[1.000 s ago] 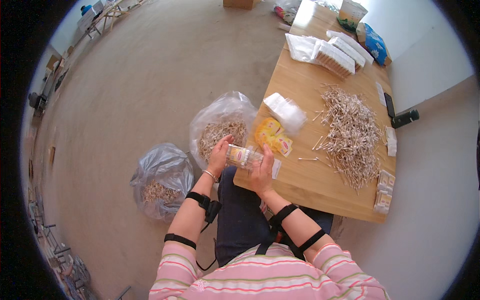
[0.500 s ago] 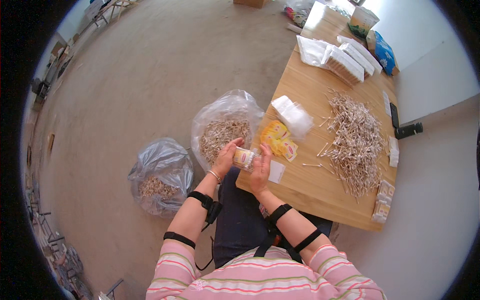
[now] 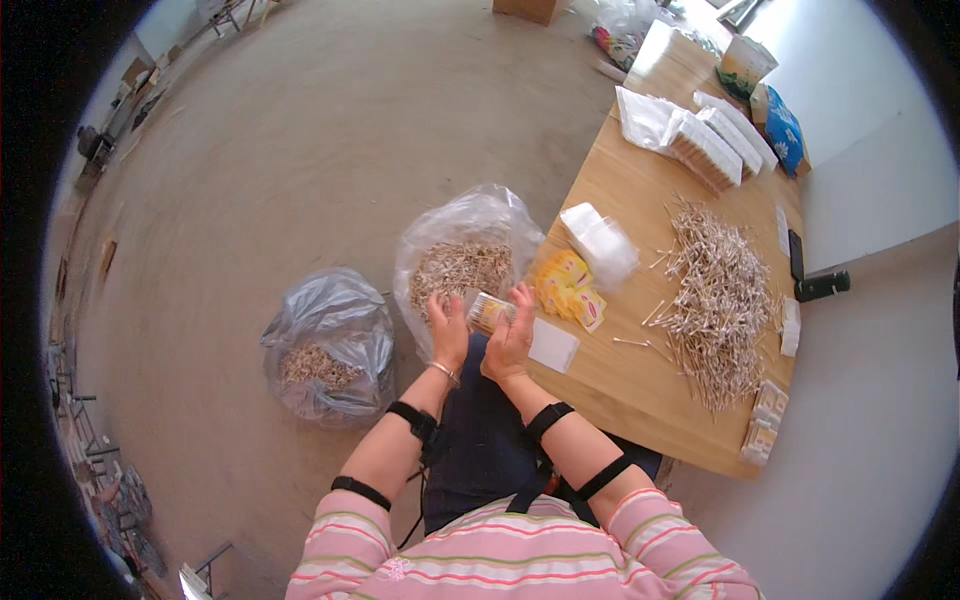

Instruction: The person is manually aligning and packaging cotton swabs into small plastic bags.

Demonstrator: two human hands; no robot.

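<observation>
A small clear pack of cotton swabs [image 3: 490, 311] with a yellowish label is in my right hand [image 3: 511, 343], just off the table's near left corner. My right fingers wrap round its right side. Beside its left end, my left hand [image 3: 449, 335] is raised with the fingers apart, holding nothing. Beneath and beyond the hands stands a large clear bag [image 3: 515, 215] of loose swabs. On the table [image 3: 640, 400], yellow printed cards [image 3: 567, 283], a stack of clear plastic sleeves [image 3: 602, 243] and a white card [image 3: 553, 346] lie right of my right hand.
A heap of loose cotton swabs [image 3: 715, 300] covers the table's right half. Filled packs [image 3: 708, 148] lie at the far end, smaller packs [image 3: 763, 425] at the near right corner. A black cylinder [image 3: 822, 286] is by the wall. A grey bag [image 3: 335, 295] stands on the floor at left.
My left hand has let go of the swab pack and moved slightly away from it, its fingers spreading. My right hand keeps the pack. The whole view has shifted a little.
</observation>
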